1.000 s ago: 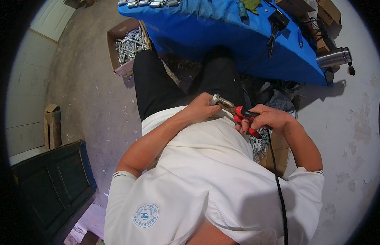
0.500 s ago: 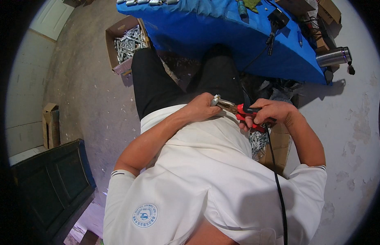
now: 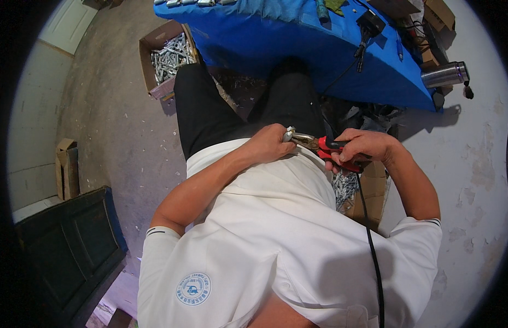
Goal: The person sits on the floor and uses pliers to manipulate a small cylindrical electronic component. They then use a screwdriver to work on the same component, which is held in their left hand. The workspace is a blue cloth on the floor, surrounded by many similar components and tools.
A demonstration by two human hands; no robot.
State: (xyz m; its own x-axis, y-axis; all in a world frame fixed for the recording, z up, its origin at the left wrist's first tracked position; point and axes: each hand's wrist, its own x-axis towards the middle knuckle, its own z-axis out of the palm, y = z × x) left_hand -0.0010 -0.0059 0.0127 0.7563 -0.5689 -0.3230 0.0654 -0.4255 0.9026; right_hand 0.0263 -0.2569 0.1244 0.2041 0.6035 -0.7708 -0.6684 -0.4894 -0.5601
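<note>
1. Red-and-black pliers (image 3: 324, 144) sat in the right hand (image 3: 368, 146), just right of the frame's centre; its grip was wrapped around the handles, which stood partly spread.
2. Near the centre, the left hand (image 3: 268, 143) had its grip closed on a small silvery piece (image 3: 288, 135), whose pale end poked out past the fingers.
3. The pliers' nose reached that end; whether it bit down, I could not tell.
4. A slip seemed the likeliest trouble: with so little showing, a loose bite could have sent the nose skidding into the left hand, and too hard a squeeze could have crushed the piece.
5. A black cable (image 3: 372, 240) ran from near the right hand to the lower edge; a snag there could have spoiled the aim.
6. Farther out, a cardboard carton (image 3: 374, 199) lay right of centre, a box (image 3: 165, 89) of metal parts (image 3: 173, 59) upper left, and a blue-covered counter (image 3: 248, 41) across the top.
</note>
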